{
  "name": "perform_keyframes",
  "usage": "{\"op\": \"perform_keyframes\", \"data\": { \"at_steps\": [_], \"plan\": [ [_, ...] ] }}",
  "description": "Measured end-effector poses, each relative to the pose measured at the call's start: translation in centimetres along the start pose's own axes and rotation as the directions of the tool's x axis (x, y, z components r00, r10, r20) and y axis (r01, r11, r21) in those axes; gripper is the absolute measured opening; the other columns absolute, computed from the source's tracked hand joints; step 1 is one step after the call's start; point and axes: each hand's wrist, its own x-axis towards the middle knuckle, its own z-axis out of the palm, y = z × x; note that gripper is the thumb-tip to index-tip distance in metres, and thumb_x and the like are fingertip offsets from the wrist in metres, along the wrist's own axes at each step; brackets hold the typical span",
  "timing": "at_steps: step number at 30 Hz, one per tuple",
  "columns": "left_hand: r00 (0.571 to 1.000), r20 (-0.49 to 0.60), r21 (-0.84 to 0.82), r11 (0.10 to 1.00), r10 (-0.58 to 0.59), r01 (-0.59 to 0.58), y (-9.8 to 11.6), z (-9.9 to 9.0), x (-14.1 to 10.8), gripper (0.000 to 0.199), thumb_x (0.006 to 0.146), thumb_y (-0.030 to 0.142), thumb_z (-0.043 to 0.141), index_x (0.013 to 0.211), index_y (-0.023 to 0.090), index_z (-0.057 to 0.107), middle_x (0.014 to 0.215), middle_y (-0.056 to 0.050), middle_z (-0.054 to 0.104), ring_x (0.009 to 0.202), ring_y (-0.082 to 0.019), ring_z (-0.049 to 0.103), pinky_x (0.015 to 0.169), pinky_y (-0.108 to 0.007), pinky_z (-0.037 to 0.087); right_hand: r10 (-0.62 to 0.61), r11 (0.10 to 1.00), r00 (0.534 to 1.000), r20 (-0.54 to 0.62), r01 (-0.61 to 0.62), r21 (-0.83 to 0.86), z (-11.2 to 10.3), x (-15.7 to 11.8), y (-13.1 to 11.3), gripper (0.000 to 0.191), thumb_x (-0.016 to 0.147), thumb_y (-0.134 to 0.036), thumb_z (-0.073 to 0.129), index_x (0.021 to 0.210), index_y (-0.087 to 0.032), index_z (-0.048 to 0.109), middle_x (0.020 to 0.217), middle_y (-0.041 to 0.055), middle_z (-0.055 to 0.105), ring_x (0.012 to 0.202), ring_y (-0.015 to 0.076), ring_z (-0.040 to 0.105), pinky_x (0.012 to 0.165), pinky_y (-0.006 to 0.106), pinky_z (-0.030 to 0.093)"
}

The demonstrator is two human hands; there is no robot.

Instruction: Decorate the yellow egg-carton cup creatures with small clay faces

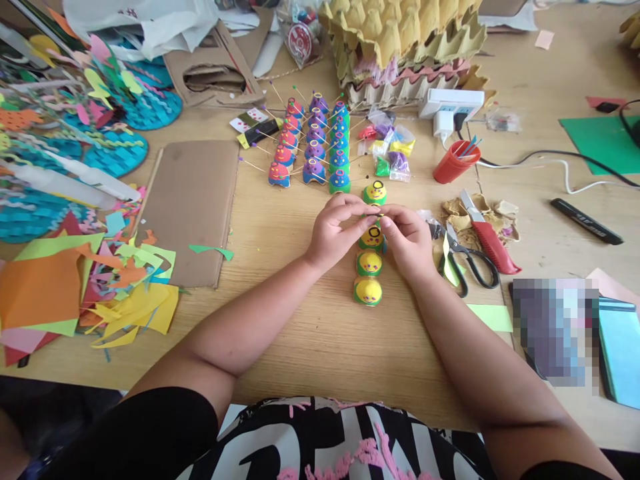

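Together, left hand (336, 229) and right hand (410, 243) meet fingertips among at least four near yellow figures (369, 263); what they grasp, I cannot tell. Farther left: five red figures (285, 155), five purple figures (315, 134).

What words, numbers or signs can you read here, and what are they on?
None can be read for sure.
Long black item: pale lettering, too small and blurred.
Red-and-white disc: any print is too blurred.
White bag: a faint mark, unreadable.
Shirt: big pale shapes, maybe letters, cut off.
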Motion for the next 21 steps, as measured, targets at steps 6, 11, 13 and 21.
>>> {"op": "perform_keyframes", "data": {
  "at_steps": [6,11,13,21],
  "plan": [
    [0.998,0.057,0.073,0.997,-0.005,0.001,0.19,-0.21,-0.03,0.019,0.098,0.032,0.074,0.115,0.024,0.080,0.109,-0.005,0.078,0.108,-0.017,0.072,0.097,-0.033,0.059,0.045,0.995,0.999,-0.022,-0.043,0.089,0.11,0.16,0.54,0.044,0.079,-0.064,0.087,0.095,-0.024,0.075,0.089,0.0011,0.077,0.080,0.0143,0.067,0.073,0.029,0.055],
    [0.997,0.075,0.089,0.996,0.016,-0.023,0.68,-0.24,0.01,0.019,0.100,0.031,0.071,0.116,0.023,0.077,0.112,-0.006,0.079,0.110,-0.019,0.072,0.100,-0.036,0.058,0.071,0.994,0.997,-0.025,-0.069,0.088,0.07,0.25,0.52,0.046,0.078,-0.064,0.087,0.092,-0.024,0.073,0.084,-0.0006,0.073,0.073,0.0124,0.061,0.069,0.028,0.052],
    [0.997,0.069,0.076,0.996,0.036,-0.041,0.77,-0.18,0.03,0.018,0.100,0.029,0.071,0.115,0.022,0.078,0.110,-0.006,0.080,0.108,-0.018,0.073,0.100,-0.036,0.058,0.079,0.994,0.996,-0.029,-0.077,0.075,0.06,0.23,0.46,0.046,0.077,-0.066,0.087,0.090,-0.023,0.073,0.084,-0.0002,0.074,0.073,0.0129,0.062,0.071,0.029,0.053],
    [0.998,0.062,0.088,0.996,0.008,-0.013,0.73,-0.15,0.17,0.014,0.100,0.033,0.072,0.108,0.024,0.080,0.105,-0.003,0.081,0.103,-0.016,0.074,0.095,-0.035,0.058,0.108,0.993,0.993,-0.047,-0.105,0.063,0.14,0.16,-0.27,0.053,0.073,-0.072,0.086,0.079,-0.021,0.072,0.073,-0.0016,0.068,0.066,0.0114,0.053,0.067,0.028,0.049]
  ]
}}
